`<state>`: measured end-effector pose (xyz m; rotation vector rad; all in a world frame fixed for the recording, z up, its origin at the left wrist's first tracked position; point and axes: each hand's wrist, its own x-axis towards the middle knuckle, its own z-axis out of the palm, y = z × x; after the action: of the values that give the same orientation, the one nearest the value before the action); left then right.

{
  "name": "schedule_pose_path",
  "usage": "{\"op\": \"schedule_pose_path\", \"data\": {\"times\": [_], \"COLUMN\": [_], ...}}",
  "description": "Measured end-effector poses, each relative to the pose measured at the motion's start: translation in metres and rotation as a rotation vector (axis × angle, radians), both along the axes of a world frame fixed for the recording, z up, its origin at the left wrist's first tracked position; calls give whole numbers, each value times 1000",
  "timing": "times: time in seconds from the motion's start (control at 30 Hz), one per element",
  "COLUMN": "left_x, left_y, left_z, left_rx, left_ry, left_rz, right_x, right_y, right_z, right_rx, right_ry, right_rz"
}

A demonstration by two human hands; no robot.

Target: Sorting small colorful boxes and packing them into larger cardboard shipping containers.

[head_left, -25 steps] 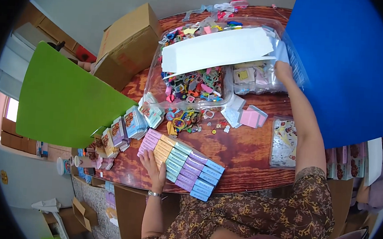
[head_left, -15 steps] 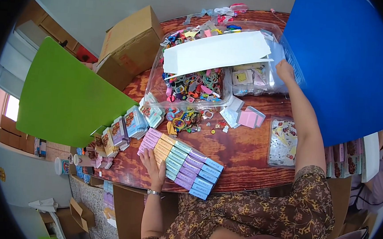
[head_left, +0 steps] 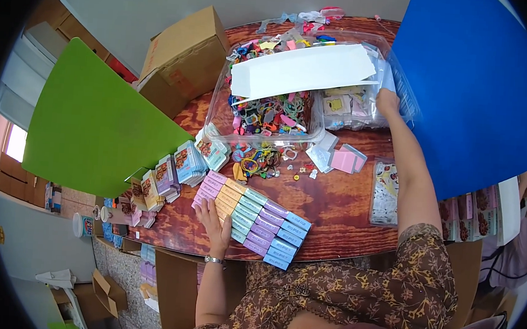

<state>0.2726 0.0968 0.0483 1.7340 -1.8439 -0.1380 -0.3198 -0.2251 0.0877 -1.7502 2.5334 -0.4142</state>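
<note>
Small flat boxes (head_left: pixel 259 219) lie in a block of pink, orange, green, purple and blue rows near the table's front edge. My left hand (head_left: pixel 215 225) rests on the left near side of this block, its fingers stretched out over the pink and orange boxes. Across the table, my right hand (head_left: pixel 388 103) reaches into the right end of a clear plastic bin (head_left: pixel 216 115). Its fingers are curled beside a pale plastic sheet or bag (head_left: pixel 382 72); what they grip is hidden. Small cards in clear bags (head_left: pixel 343 104) lie just left of that hand.
A white card strip (head_left: pixel 303 72) lies across the bin, above colourful trinkets (head_left: pixel 273 117). Pink cards (head_left: pixel 343 160) and loose trinkets (head_left: pixel 257 161) are in front. A green board (head_left: pixel 101 129), folded cartons (head_left: pixel 188 164) and a cardboard box (head_left: pixel 182 61) stand left; a blue board (head_left: pixel 470 93) right.
My right hand has moved slightly left and nearer inside the bin, its fingers more curled. My left hand stays on the boxes. The whole view has shifted a little.
</note>
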Motion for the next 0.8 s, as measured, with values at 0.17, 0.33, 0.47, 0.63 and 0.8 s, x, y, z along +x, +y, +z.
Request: {"op": "schedule_pose_path", "data": {"times": [0.17,0.33,0.47,0.63,0.8], "left_x": [3,2,2,2,5], "left_y": [5,3,2,1,4], "left_z": [0,-2,-2,-4,4], "left_rx": [16,-2,-10,-37,-38], "left_ry": [-14,-19,-22,-30,-48], "left_rz": [24,14,17,5,6], "right_x": [-3,-27,-34,-48,-32], "right_y": [9,19,26,53,93], "right_z": [12,13,27,95,159], "right_rx": [-60,-208,-255,-434,-662], "right_ry": [-101,-183,-302,-144,-404], "right_rz": [54,163,101,-109,211]}}
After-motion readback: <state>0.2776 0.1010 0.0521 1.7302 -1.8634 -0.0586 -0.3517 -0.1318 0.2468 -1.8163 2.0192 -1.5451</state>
